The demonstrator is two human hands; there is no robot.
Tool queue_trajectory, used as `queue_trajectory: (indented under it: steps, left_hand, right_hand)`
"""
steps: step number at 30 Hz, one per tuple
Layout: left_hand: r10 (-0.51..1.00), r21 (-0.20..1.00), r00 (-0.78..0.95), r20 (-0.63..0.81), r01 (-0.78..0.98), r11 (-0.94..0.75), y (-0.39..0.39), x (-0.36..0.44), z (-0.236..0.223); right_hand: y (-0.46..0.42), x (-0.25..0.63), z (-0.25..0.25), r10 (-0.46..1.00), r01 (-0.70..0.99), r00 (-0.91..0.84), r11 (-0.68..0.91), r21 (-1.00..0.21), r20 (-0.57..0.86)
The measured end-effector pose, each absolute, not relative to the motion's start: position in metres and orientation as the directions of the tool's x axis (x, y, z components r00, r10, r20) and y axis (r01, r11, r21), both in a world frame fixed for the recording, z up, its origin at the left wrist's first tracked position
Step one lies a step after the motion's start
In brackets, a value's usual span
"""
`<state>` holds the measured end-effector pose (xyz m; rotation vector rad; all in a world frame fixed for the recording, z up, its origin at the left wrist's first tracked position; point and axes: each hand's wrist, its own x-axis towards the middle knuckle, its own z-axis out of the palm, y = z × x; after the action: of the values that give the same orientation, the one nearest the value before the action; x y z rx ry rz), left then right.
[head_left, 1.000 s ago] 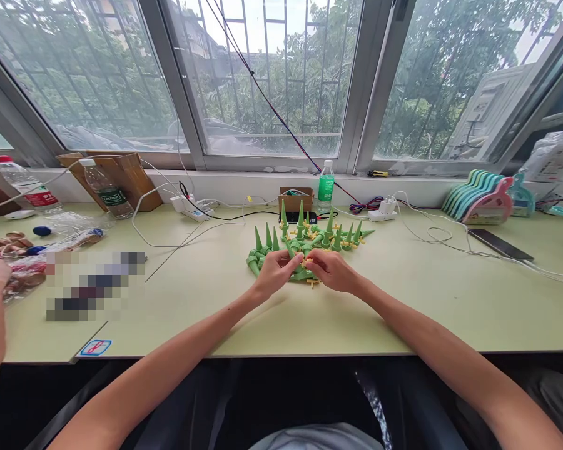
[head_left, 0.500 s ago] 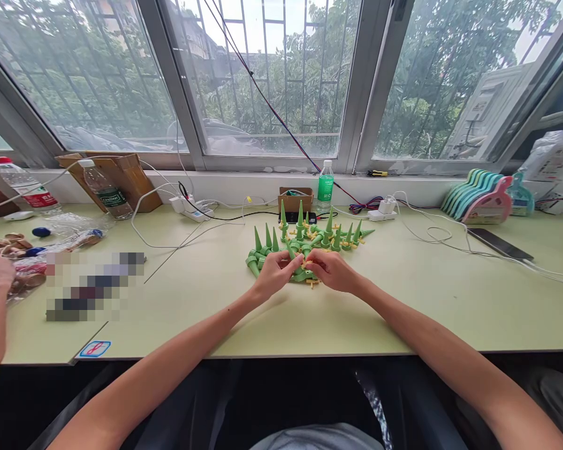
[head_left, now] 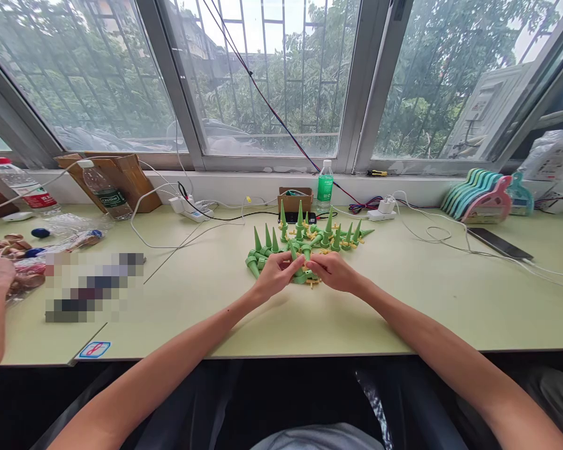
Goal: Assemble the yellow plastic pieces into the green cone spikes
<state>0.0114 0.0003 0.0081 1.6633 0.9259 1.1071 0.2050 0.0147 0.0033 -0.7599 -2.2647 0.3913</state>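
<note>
my left hand (head_left: 276, 275) pinches a green spike (head_left: 294, 255), fingers nearly closed. my right hand (head_left: 331, 270) curls nearly shut beside it; its grip is hidden.

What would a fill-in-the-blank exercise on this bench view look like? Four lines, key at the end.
The left hand holds a pointed part coloured ____.
The small cardboard box stands to the ____ of the green-labelled bottle.
The bottle farthest left has a cap coloured ____.
The dark phone lies on the table, toward the person's own ____ side.

Missing words: green; left; red; right.
</note>
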Motion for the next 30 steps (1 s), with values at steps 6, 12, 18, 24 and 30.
queue_trajectory:
  steps: [6,12,18,24,30]
  left_hand:
    - [0.912,0.951,0.325,0.252,0.091,-0.295,-0.001,0.0113,0.0103]
    - [0.914,0.956,0.323,0.247,0.072,-0.284,-0.0036,0.0123,0.0142]
    - [0.923,0.965,0.313,0.223,0.066,-0.255,-0.0049,0.0136,0.0163]
    - [0.923,0.963,0.312,0.224,0.073,-0.258,-0.0057,0.0135,0.0171]
    - [0.923,0.965,0.322,0.212,0.083,-0.251,-0.0037,0.0125,0.0141]
  right_hand:
    - [0.0143,0.2045,0.0036,0.629,0.405,-0.581,0.774,-0.487,0.517]
    - [0.0129,0.2036,0.0046,0.657,0.418,-0.541,0.752,-0.509,0.525]
    - [0.0128,0.2034,0.0034,0.656,0.396,-0.532,0.752,-0.527,0.536]
    - [0.0141,0.2037,0.0021,0.632,0.373,-0.554,0.77,-0.517,0.542]
    - [0.0144,0.2045,0.0022,0.62,0.374,-0.58,0.779,-0.503,0.529]
